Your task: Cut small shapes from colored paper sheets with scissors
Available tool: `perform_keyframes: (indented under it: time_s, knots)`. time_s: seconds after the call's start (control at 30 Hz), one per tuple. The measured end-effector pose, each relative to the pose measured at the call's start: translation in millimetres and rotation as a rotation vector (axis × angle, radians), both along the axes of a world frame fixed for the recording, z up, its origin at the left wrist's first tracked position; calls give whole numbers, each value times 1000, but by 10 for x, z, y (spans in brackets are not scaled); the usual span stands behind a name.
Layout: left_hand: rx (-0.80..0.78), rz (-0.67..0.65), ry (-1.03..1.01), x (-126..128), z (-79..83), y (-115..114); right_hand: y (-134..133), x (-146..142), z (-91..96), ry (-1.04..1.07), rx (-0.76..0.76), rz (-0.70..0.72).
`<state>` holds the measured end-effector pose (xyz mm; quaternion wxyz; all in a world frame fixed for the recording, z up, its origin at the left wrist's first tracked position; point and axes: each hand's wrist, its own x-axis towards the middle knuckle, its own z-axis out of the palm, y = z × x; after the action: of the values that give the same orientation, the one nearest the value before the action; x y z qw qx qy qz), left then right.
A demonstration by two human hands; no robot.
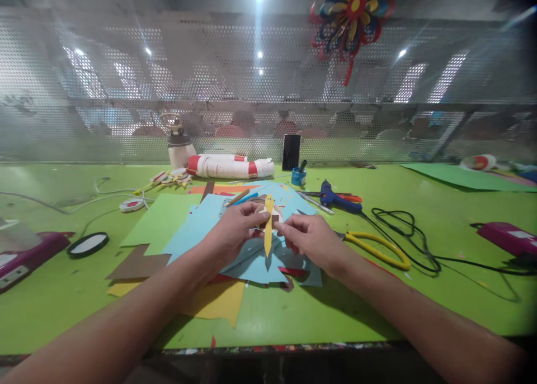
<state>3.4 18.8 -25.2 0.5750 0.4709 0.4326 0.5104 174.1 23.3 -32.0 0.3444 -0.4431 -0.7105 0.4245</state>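
My left hand [237, 227] and my right hand [310, 238] meet above a pile of coloured paper sheets [235, 244] on the green table [377, 306]. Between the fingertips of both hands is a small paper figure [269, 222]: a long yellow cut-out with a rounded top laid over a brown piece. The left fingers pinch its left side. The right thumb and forefinger pinch its right edge. Light blue paper lies directly under the hands, with yellow, brown and red sheets sticking out beneath.
Yellow-handled scissors [377, 249] lie right of my right hand. A blue glue gun [335, 198] with a black cord [413, 238] sits behind them. A white-and-red roll [230, 166], a small blue pot [298, 176], a black-rimmed lid [88, 244] and pink cases [507, 237] stand around.
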Motion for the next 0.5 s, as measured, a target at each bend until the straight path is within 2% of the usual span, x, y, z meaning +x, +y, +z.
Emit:
perform_keyframes:
  time_s: [0.23,0.5]
  knots:
    - [8,29,49,21,34,-42,6,1,25,88,-69,-21]
    - [39,62,83,-13,12,-13,47,24,13,87,-30,-51]
